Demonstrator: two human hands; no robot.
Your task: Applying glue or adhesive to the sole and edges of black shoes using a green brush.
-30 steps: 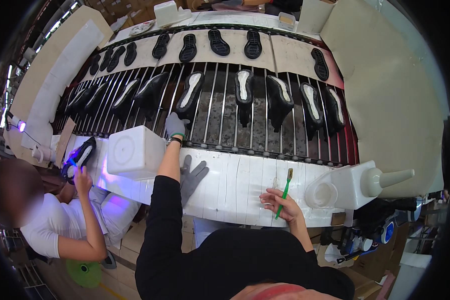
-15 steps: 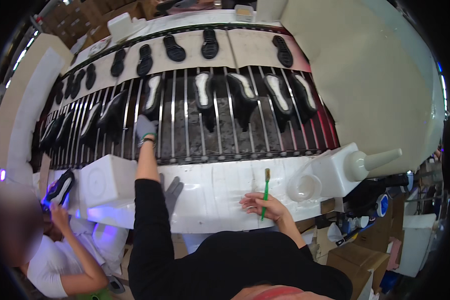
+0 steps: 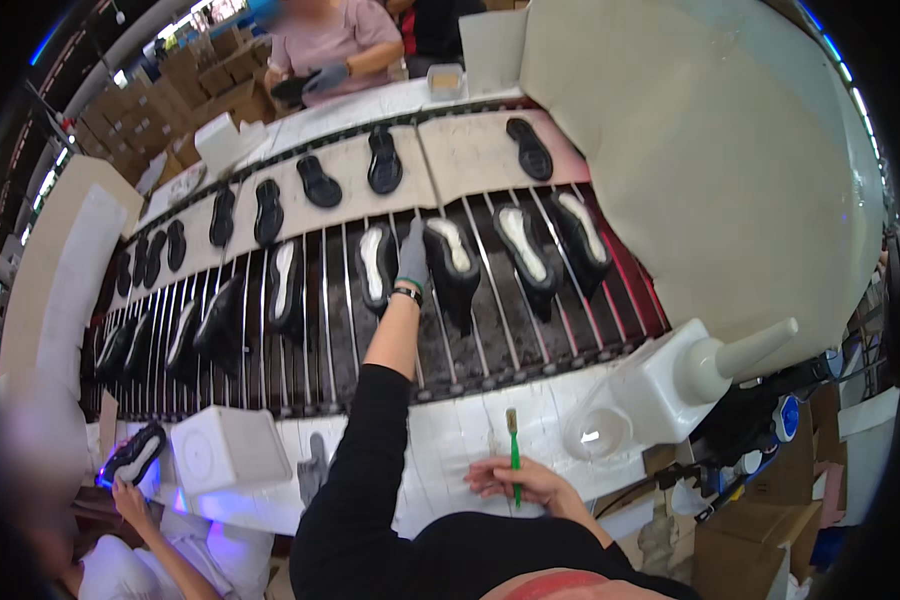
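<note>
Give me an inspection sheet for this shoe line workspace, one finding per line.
Surface: white bench ledge in front of a wire-rod conveyor.
Job's things: shoe with pale insole on the rods at the gloved hand; green-handled brush.
Clutter: white box, a spare grey glove, white container with a spout, clear round dish.
Grippers: left hand, grey-gloved, reaches onto the rods and touches the shoe; right hand rests on the ledge holding the brush upright.
Cables: dark leads under the bench at right.
Surroundings: rows of black soles on the upper belt; a co-worker at lower left holds a shoe; another person across the line; cardboard boxes.
</note>
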